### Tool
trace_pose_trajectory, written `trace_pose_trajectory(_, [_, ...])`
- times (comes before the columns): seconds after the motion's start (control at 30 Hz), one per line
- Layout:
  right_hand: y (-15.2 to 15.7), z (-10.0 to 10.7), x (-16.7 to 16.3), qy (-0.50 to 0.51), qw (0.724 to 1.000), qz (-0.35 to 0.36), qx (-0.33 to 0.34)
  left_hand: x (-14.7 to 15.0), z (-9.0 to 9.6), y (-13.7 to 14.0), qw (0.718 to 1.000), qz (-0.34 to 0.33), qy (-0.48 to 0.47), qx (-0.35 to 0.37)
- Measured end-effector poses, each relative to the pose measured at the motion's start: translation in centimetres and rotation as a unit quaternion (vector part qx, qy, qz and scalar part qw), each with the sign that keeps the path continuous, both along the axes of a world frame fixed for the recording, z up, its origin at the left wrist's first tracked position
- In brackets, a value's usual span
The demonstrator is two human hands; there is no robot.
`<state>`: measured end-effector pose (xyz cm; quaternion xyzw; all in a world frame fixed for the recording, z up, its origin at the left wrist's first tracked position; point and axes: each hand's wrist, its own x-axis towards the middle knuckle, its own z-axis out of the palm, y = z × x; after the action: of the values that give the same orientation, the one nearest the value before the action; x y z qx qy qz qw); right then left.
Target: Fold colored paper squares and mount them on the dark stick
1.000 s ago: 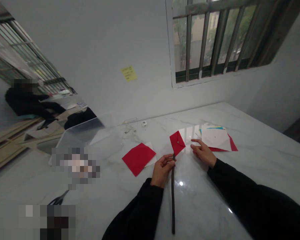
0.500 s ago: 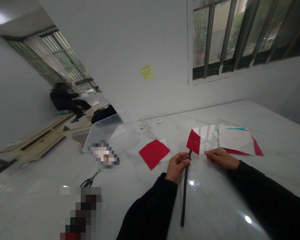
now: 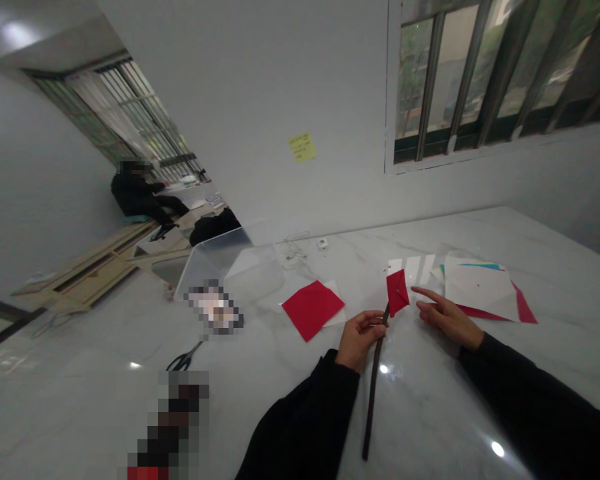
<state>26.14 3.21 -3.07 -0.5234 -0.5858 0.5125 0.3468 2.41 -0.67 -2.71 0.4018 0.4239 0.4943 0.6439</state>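
Observation:
My left hand [image 3: 361, 339] is closed around a dark brown stick [image 3: 371, 400], pinching it near its upper end. At the top of that stick sits a small folded red paper pinwheel [image 3: 398, 292], with a pin-like dot at its middle. Just right of the pinwheel is my right hand [image 3: 447, 320], holding nothing. Its index finger points toward the paper without clearly touching it, and the other fingers are partly curled. Left of my left hand, a red paper square [image 3: 313, 310] lies over a white sheet [image 3: 336, 313] on the table.
White and coloured paper sheets [image 3: 483, 287] are stacked at the right on the marble table [image 3: 430, 407]. Scissors [image 3: 183, 360] and a blurred-out item [image 3: 215, 307] lie left. A clear plastic bin [image 3: 210, 260] stands behind them. A person [image 3: 140, 193] sits far left.
My right index finger has stretched out from a curled hand. The pinwheel has turned a little on the stick. My left hand keeps its grip, and the camera view has shifted slightly.

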Motion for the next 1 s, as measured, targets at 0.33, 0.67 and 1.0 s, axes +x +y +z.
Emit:
trace_pose_trajectory(0.33, [-0.1,-0.4,0.2,-0.029,1.0,0.004,0.007,0.0,-0.3,-0.2,1.0,0.008,-0.009,-0.011])
trace_pose_trajectory(0.67, [0.3,-0.8,0.3,-0.086,0.993,0.078,0.035,-0.2,-0.4,-0.3,1.0,0.004,-0.019,-0.011])
trace_pose_trajectory(1.0, [0.3,-1.3,-0.8,0.032,0.993,-0.117,-0.01,-0.5,-0.2,0.1,1.0,0.008,-0.005,-0.004])
